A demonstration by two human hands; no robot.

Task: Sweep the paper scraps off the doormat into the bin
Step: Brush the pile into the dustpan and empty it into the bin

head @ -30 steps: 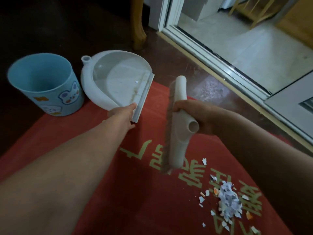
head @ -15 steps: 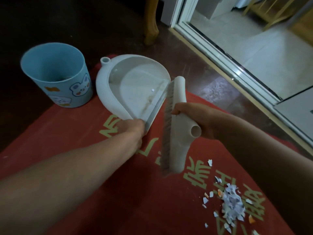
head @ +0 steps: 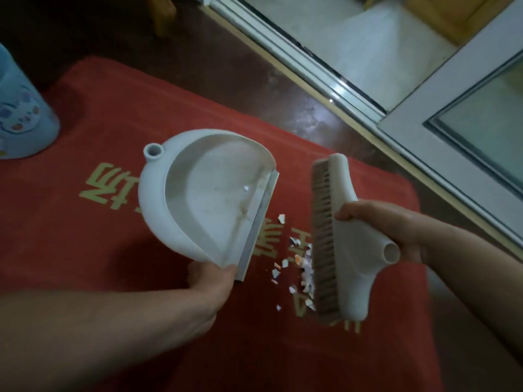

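A white dustpan (head: 209, 199) lies on the red doormat (head: 99, 250), its flat lip facing right. My left hand (head: 210, 284) grips its near corner. My right hand (head: 387, 230) holds a white brush (head: 339, 239) with brown bristles pointing left, just right of the pan. A pile of paper scraps (head: 300, 270) sits on the mat between the pan's lip and the bristles, partly hidden by the brush. One small scrap (head: 245, 188) lies inside the pan. The blue bin (head: 19, 114) with a cartoon animal stands at the far left edge.
Dark wood floor surrounds the mat. A sliding door track (head: 311, 58) and a door frame (head: 452, 123) run diagonally along the right. A wooden furniture leg (head: 164, 15) stands at the top left.
My left hand pulled the dustpan away from the bin toward the scraps. My right hand brought the brush down beside the pile. The view shifted right, so the bin now sits at the left edge.
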